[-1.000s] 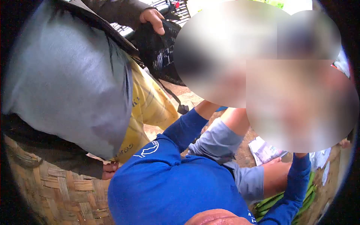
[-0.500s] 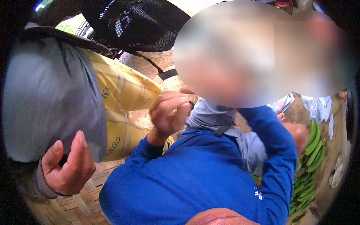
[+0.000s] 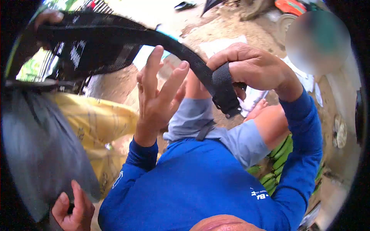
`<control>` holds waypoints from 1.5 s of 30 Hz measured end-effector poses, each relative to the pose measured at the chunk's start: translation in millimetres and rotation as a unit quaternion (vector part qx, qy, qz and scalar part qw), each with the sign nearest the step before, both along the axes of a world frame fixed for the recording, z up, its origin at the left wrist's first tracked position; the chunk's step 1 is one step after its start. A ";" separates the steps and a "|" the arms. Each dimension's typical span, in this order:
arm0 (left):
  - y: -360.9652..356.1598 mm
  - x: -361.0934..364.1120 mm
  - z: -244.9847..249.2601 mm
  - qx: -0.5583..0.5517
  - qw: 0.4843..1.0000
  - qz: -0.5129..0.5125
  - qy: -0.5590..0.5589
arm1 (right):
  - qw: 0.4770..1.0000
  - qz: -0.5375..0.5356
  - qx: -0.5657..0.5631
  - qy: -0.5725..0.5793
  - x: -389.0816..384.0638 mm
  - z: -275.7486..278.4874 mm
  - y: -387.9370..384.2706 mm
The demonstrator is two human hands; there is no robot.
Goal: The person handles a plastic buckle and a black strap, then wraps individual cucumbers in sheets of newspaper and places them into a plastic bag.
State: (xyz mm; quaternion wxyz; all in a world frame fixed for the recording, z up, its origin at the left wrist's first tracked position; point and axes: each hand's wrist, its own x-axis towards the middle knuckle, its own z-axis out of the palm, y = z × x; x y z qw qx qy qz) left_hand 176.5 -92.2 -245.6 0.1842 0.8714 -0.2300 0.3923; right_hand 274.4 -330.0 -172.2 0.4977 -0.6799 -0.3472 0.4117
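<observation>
Holding the strap: the right hand (image 3: 250, 69), in a blue sleeve, has its grip clenched around the black strap (image 3: 181, 46), with thumb and fingers wrapped over the webbing just above the buckle (image 3: 227, 96).
Open hand: the left hand (image 3: 158, 96) is raised beside the strap, its grip released, with the fingers spread and pointing up. The fingertips reach the strap's underside, but I cannot tell whether they touch it.
Strap: it arcs from the black mesh bag (image 3: 88, 50) at its far end, over the left hand and through the right hand. The buckle hangs just below that hand.
Other hands: a co-worker's hand (image 3: 48, 17) rests on the bag at the strap's far end. A second hand (image 3: 73, 210) is curled well below the strap, beside dark grey cloth.
Below the strap: a yellow sack (image 3: 104, 119) lies under the bag end. Green bananas (image 3: 283, 148) lie on the ground under the right arm.
</observation>
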 end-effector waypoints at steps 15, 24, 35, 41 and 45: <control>-73.9 77.1 25.9 -0.034 0.978 -0.193 -0.076 | 0.971 -0.190 0.117 0.080 16.0 -11.9 -64.8; -57.0 79.6 23.7 -0.081 0.983 -0.166 0.002 | 0.941 -0.244 0.169 -0.161 55.8 -74.7 -57.7; -48.8 76.7 45.7 -0.113 0.984 -0.085 0.104 | 0.944 -0.244 0.160 -0.156 16.6 -37.9 -35.4; -44.1 65.7 64.6 -0.228 0.954 -0.080 0.179 | 0.922 -0.222 0.265 0.172 25.6 -23.8 -26.3; -41.7 60.7 60.5 -0.245 0.952 -0.033 0.178 | 0.917 -0.232 0.257 0.196 27.5 -29.5 -27.3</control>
